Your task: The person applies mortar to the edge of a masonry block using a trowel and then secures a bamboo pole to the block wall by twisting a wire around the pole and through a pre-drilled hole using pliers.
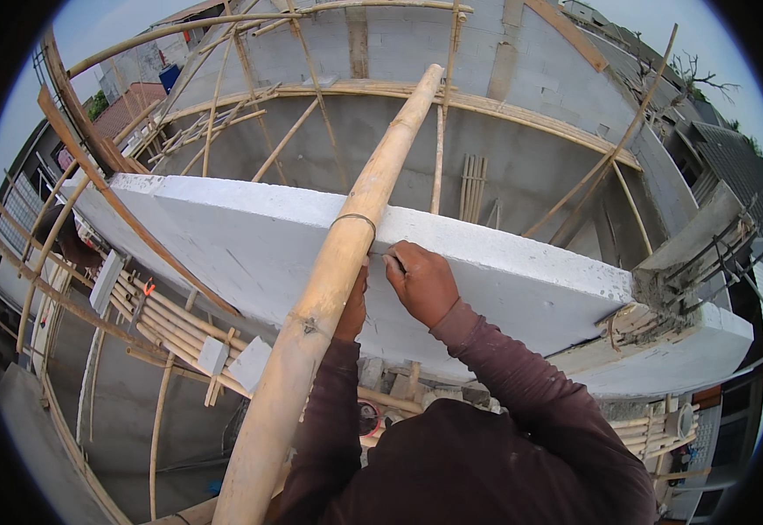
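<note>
1. Head view: a thick bamboo pole [324,280] slants across the middle, passing over the white wall's top edge, with a wire band [355,219] around it.
2. Left hand [355,311] sits partly hidden behind the pole; its grip I cannot tell.
3. Right hand [422,282] curls its fingers just beside the pole, in front of the white wall [512,297]; whether its grip pinches anything, I cannot tell.
4. Beyond stands a grey wall [412,175].
</note>
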Available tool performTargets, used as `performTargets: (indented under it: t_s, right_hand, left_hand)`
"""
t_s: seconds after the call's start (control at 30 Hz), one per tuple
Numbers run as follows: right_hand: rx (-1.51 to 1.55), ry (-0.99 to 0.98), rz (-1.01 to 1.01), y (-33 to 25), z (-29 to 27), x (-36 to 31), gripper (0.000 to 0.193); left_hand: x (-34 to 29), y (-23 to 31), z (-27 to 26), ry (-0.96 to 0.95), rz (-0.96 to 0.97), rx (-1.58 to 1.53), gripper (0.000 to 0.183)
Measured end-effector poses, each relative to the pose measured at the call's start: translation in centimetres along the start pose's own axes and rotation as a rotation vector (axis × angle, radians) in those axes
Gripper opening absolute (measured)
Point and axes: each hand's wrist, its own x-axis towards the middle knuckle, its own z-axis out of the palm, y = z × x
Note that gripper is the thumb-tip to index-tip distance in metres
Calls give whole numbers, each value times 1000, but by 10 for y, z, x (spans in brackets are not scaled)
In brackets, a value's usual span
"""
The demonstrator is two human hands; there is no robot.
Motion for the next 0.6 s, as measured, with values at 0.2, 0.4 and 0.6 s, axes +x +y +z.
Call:
performTargets:
  t_s: [0.2, 0.4, 0.6]
  right_hand:
    - [-59, 64, 34, 2, 2, -8, 13]
    - [-16, 120, 92, 1, 16, -12, 17]
    - [189, 111, 253, 15, 29, -21, 19]
  left_hand:
    - [-9, 15, 19, 136, 14, 83, 18]
    - [-17, 39, 18, 175, -202, -178, 20]
    - [-36, 49, 46, 246, -269, -443, 17]
